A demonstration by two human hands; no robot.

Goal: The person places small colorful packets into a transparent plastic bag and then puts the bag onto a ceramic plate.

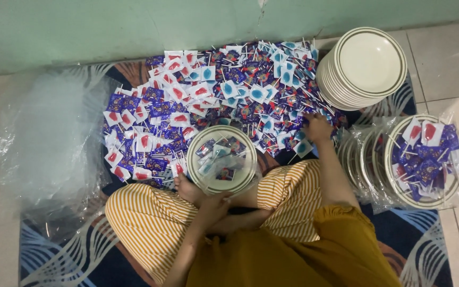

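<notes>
Floor mat (431,250) bears plate (193,159) with wrapped lollipops (221,154).

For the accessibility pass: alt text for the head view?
Seated cross-legged on a rug, a person steadies a plate holding a few wrapped lollipops with the left hand, while the right hand reaches into a spread of lollipops; stacked plates sit beyond.

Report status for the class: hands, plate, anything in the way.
Right hand flat on the wrapped lollipops, open. Left hand at the near rim of the plate, grip unclear. Plate holds a few lollipops. Nothing in the way.
</notes>
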